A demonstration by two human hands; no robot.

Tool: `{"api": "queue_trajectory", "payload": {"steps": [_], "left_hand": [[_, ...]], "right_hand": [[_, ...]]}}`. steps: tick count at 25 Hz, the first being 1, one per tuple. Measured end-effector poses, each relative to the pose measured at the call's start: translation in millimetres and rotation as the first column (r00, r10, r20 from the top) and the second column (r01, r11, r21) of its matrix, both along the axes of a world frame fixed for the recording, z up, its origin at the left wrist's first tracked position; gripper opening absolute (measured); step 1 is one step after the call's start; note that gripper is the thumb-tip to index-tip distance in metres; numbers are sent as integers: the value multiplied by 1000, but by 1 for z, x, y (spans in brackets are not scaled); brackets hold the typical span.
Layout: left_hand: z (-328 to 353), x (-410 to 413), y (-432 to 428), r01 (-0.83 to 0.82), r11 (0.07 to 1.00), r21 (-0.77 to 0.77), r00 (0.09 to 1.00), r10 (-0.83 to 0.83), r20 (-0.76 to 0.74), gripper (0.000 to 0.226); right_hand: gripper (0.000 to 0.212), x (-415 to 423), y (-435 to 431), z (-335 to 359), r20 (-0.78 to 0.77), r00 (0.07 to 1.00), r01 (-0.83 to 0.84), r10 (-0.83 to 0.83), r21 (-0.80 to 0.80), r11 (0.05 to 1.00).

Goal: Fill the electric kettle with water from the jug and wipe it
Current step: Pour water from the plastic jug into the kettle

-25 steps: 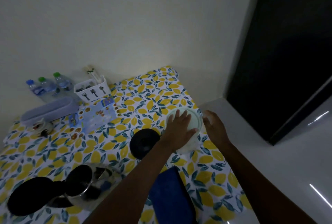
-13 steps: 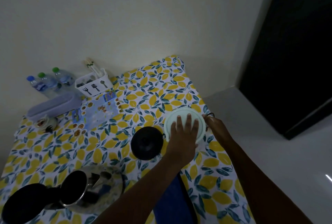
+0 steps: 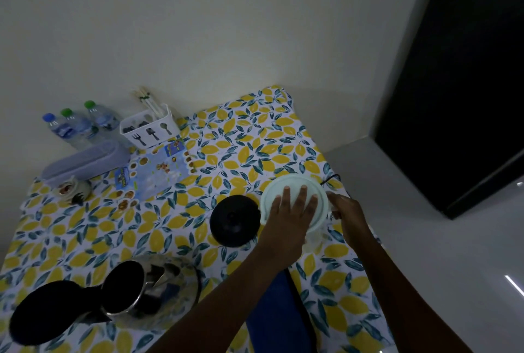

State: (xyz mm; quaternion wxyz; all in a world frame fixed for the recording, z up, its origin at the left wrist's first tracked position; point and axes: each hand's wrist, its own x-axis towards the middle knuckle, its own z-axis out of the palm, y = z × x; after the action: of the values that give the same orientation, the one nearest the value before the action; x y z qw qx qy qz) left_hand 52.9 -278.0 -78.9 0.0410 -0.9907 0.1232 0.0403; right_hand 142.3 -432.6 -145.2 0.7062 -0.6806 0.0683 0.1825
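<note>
Head view, is it? What do you make of the hands?

— Both are at the jug [image 3: 313, 235], my landmark. The left hand [image 3: 292, 211] lies flat on the jug's pale green lid [image 3: 295, 185], fingers [image 3: 302, 196] spread and straight, pressing rather than gripping. The right hand [image 3: 347, 208] is at the jug's right side with its fingers curled in, seemingly round the handle, though the handle itself is hidden, so I cannot tell for sure that it grips.

— And the kettle?

— The electric kettle [image 3: 153, 287] stands well to the left of the jug and nearer the person, steel-bodied, its black lid [image 3: 45, 313] flipped open to the left. Its round black base [image 3: 234, 223] sits apart from it, just left of the jug, almost touching the lid's rim.

— Anything to wipe with?

— A blue cloth [image 3: 279, 313] lies nearer the person than the jug, partly under the left forearm.

— What else is about?

— All of it rests on a lemon-print tablecloth [image 3: 255, 148]. Far left of the jug, by the wall, stand three water bottles [image 3: 79, 126], a white cutlery caddy [image 3: 150, 130] and a long lilac container [image 3: 85, 162]; a printed leaflet [image 3: 158, 171] lies between those and the jug. A thin black cord [image 3: 330, 179] shows just beyond the jug.
</note>
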Motion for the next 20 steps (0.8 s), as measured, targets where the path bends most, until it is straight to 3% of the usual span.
{"api": "queue_trajectory", "payload": {"steps": [3, 7, 10, 13, 16, 20], "left_hand": [[11, -30, 4, -37, 998, -53, 997, 41, 66, 97], [35, -71, 19, -155, 988, -20, 976, 156, 154, 114], [48, -108, 49, -273, 961, -36, 949, 276, 155, 127], [59, -145, 85, -316, 940, -130, 929, 334, 159, 117], [67, -169, 116, -345, 895, -281, 927, 372, 45, 104], [73, -190, 142, -380, 829, -411, 899, 435, 46, 101]], "right_hand": [[63, -25, 9, 12, 19, 1000, -4, 3, 26, 1000], [47, -58, 43, 49, 41, 999, -25, 23, 55, 998], [44, -79, 86, 81, 73, 996, -43, 45, -29, 999], [35, -98, 129, 99, 90, 988, -116, 126, -100, 988], [41, -118, 160, 114, 142, 967, -188, 213, -167, 968], [58, -138, 195, 146, 251, 918, -222, 306, -315, 923]]}}
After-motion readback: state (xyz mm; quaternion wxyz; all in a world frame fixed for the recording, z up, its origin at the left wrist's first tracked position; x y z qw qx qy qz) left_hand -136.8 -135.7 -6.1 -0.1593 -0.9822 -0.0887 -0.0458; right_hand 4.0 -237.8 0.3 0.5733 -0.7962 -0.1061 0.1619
